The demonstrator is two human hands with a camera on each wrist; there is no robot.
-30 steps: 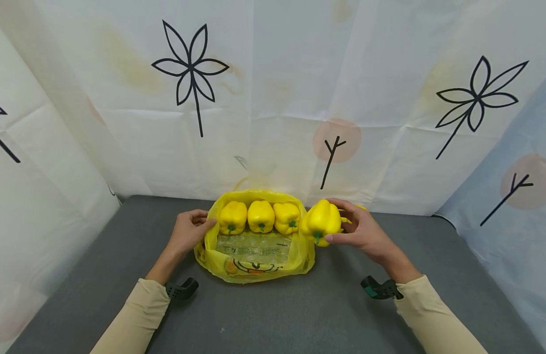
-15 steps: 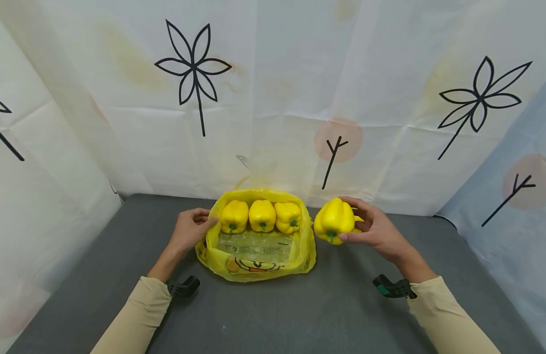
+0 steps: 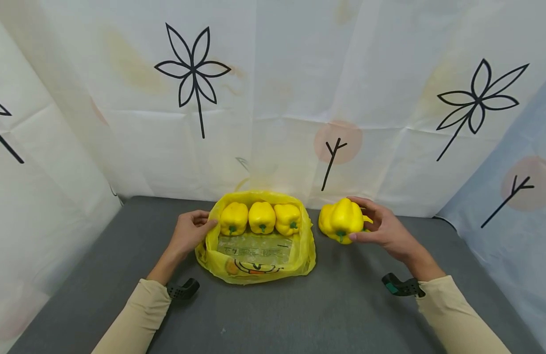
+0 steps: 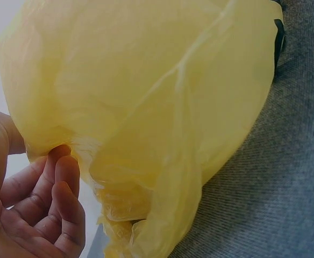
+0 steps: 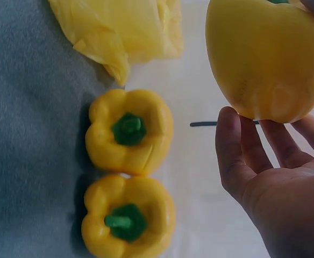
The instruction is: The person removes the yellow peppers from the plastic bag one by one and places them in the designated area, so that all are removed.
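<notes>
A yellow plastic bag [image 3: 255,273] stands with its mouth open, holding three yellow bell peppers [image 3: 262,217] in a row along its back side. My left hand [image 3: 190,231] pinches the bag's left rim; in the left wrist view its thumb and fingertips [image 4: 66,172] meet at the plastic. To the right of the bag, my right hand [image 3: 383,228] grips another yellow bell pepper [image 3: 346,216], raised above the table with its green stem toward me. Two more bell peppers [image 5: 130,131] sit side by side below it in the right wrist view, mostly hidden behind it in the head view.
The dark grey table [image 3: 264,319] ends at the back against a pale curtain [image 3: 281,162] printed with flowers and small trees. Further curtains hang to the left and right. Black bands [image 3: 183,289] sit on both wrists.
My right hand has moved right with the bell pepper, from over the bag's right rim to beside it. A resting pepper now shows at its left. My left hand keeps its place on the bag.
</notes>
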